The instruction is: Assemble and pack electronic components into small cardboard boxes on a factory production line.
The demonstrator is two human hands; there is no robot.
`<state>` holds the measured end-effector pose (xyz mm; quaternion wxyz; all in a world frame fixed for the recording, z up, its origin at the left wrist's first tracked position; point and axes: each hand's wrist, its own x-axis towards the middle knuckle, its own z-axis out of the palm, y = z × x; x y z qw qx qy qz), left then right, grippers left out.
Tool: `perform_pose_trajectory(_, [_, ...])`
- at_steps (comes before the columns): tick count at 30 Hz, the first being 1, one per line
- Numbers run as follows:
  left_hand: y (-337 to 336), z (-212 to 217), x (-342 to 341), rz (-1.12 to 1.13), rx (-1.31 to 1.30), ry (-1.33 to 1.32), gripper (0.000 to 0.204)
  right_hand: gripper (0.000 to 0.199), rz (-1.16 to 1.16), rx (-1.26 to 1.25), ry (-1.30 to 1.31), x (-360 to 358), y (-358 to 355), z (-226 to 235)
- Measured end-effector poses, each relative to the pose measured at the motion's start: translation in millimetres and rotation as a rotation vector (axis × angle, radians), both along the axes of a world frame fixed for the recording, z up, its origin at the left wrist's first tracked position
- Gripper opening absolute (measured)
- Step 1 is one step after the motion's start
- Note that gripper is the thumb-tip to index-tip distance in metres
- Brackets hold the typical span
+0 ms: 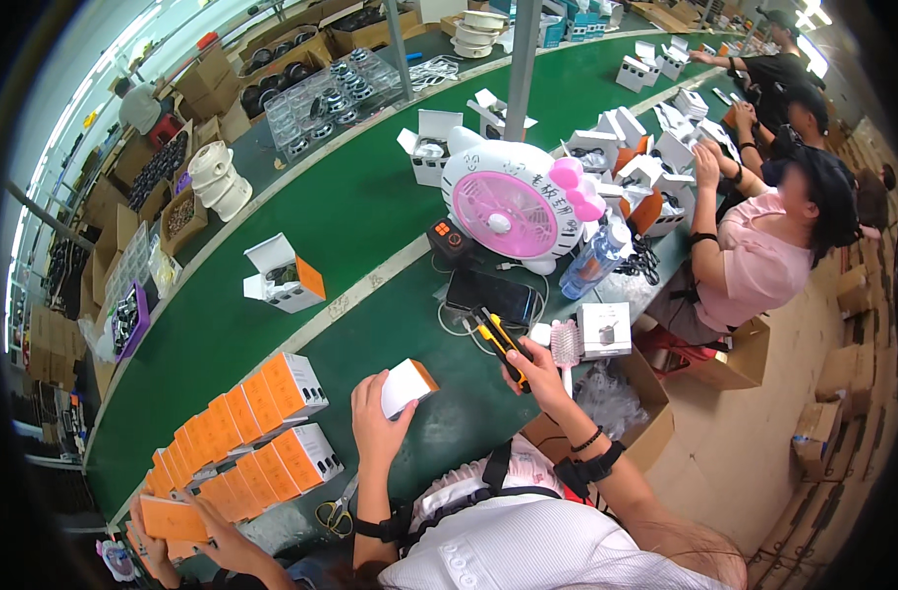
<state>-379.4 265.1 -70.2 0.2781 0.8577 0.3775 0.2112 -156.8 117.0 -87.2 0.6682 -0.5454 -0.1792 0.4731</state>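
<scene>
Grips a small white-and-orange box (404, 389) in the left hand (375, 423), wrapped round its side over the green table (480, 413); cannot tell the state of its flaps. Holds a yellow-and-black cutter-like tool (503, 344) in the right hand (540, 374), curled round the handle and apart from the box. Has two rows of closed orange boxes (275, 385) on the left, probably finished. Farther out, shows a single open box (288, 293) with lid raised, likely unfinished, then, behind and beside the pink fan (501, 224), more open boxes (430, 171), apparently left to do.
</scene>
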Motion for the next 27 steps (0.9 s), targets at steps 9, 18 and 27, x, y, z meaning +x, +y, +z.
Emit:
perform_pose_trajectory(9, [-0.3, -1.5, -0.4, 0.002, -0.021, -0.006, 0.057, 0.026, -0.065, -0.054, -0.045, -0.1, 5.6, 3.7])
perform_pose_trajectory(18, [-0.8, 0.8, 0.4, 0.007, -0.025, -0.007, 0.058, 0.016, -0.048, 0.057, 0.048, -1.7, 4.8, 1.3])
perform_pose_trajectory(27, [8.9, -4.2, -10.4, -0.023, -0.132, -0.069, 0.059, 0.017, -0.019, 0.084, 0.179, -3.8, -8.2, -7.9])
